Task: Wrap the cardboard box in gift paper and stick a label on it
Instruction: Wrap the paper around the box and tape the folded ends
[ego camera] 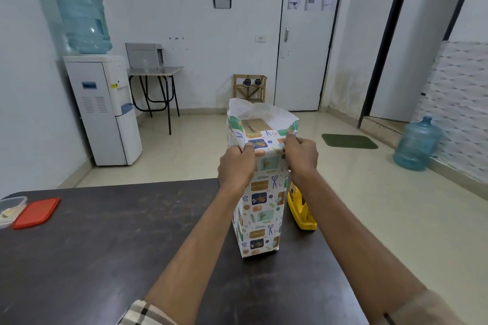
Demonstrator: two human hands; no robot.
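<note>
A tall cardboard box (256, 125) stands upright on the dark table (105, 245), wrapped around its sides in patterned gift paper (260, 208). The paper rises past the box as an open white-lined tube, so only the brown top of the box shows inside. My left hand (235, 166) pinches the near upper edge of the paper at its left corner. My right hand (301, 157) pinches the same edge at its right corner. No label is in sight.
A yellow tape dispenser (301, 210) lies on the table right behind the box. At the table's left edge sit a red lid (35, 212) and a clear plastic container (9, 210). Beyond are a water dispenser (105, 108) and a floor bottle (416, 144).
</note>
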